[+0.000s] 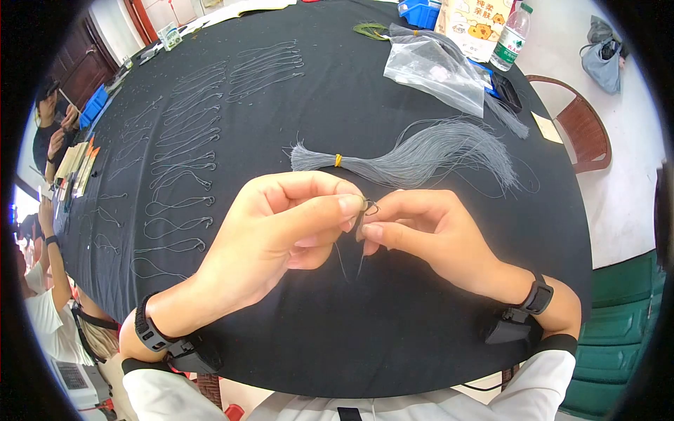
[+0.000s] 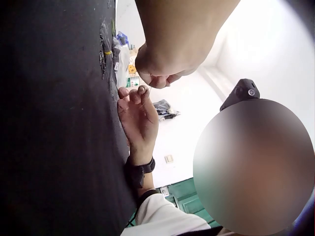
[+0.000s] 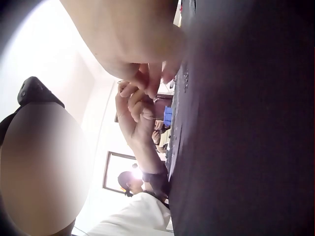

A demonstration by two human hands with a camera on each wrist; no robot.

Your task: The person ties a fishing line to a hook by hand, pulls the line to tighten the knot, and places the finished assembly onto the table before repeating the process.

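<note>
Both hands meet in front of the body, above the black table. My left hand (image 1: 281,228) pinches a thin grey cord (image 1: 342,265) between thumb and forefinger. Close beside it, my right hand (image 1: 439,235) pinches the same cord with thumb and forefinger. A small dark loop of it stands out between the fingertips, and a longer bight hangs below them. Just beyond the hands lies a bundle of grey cords (image 1: 421,158), tied with a yellow band (image 1: 338,161). In the left wrist view the right hand (image 2: 138,115) faces the left fingers; the cord hardly shows there.
Knotted cord loops (image 1: 184,167) lie in columns on the black tablecloth (image 1: 351,337) at left. At the back right are a clear plastic bag (image 1: 428,74) over more cords, a water bottle (image 1: 511,38) and a blue bin (image 1: 420,12). Other people sit along the left edge.
</note>
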